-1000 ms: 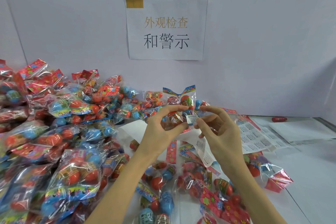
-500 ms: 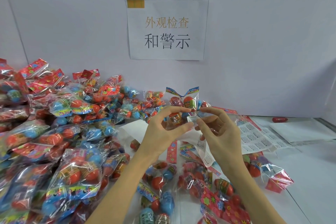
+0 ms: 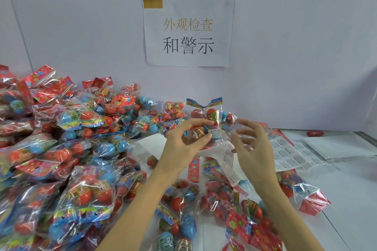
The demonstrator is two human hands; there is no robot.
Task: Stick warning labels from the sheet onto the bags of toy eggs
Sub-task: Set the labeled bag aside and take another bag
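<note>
Above the tabletop (image 3: 346,199), we are pinching a bag (image 3: 206,122) of toy eggs in our left hand (image 3: 183,144), a label (image 3: 215,133) stuck on its front. Our right hand (image 3: 253,149) is hovering just right, fingers loosely spread, holding nothing. The label sheet (image 3: 289,153) is lying farther right, a heap of bags (image 3: 61,149) left.

Wall sign (image 3: 188,31): "外观检查 和警示". Label (image 3: 215,133) on held bag (image 3: 205,117): "WARNING".

A deep heap of egg bags (image 3: 67,149) blocked the desk's left side; bare desk (image 3: 350,189) lay open at right, beyond the label sheets (image 3: 289,155) and scattered bags (image 3: 224,195).
</note>
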